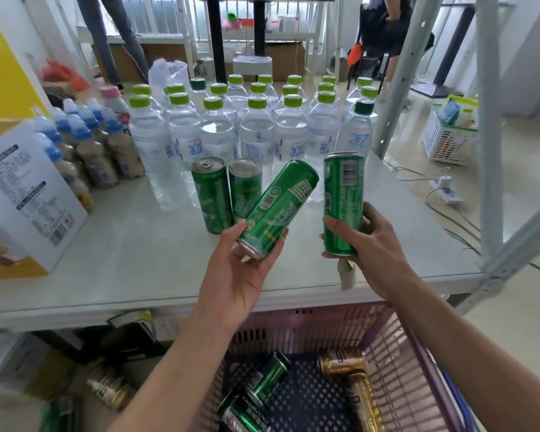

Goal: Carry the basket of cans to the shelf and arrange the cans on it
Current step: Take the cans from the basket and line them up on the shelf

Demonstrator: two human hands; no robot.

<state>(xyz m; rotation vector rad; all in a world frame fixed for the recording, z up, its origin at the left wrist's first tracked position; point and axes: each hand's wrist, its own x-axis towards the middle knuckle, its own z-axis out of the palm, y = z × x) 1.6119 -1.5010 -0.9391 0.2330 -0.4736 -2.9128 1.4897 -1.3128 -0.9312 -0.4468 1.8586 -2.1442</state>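
Gripping a tilted green can (278, 204) in left hand (240, 269), right hand (368, 251) fingers wrapping an upright green can (343, 201)

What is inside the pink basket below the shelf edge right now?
Inside the pink basket lie at least two green cans and two gold cans, all on their sides. The left forearm covers the basket's left edge, so more cans there cannot be ruled out.

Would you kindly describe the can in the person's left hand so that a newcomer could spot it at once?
Look at the white shelf, just in front of the green-capped water bottles. Among the green cans there, the left hand holds the can by its lower end; it alone tilts, while its neighbours are upright.
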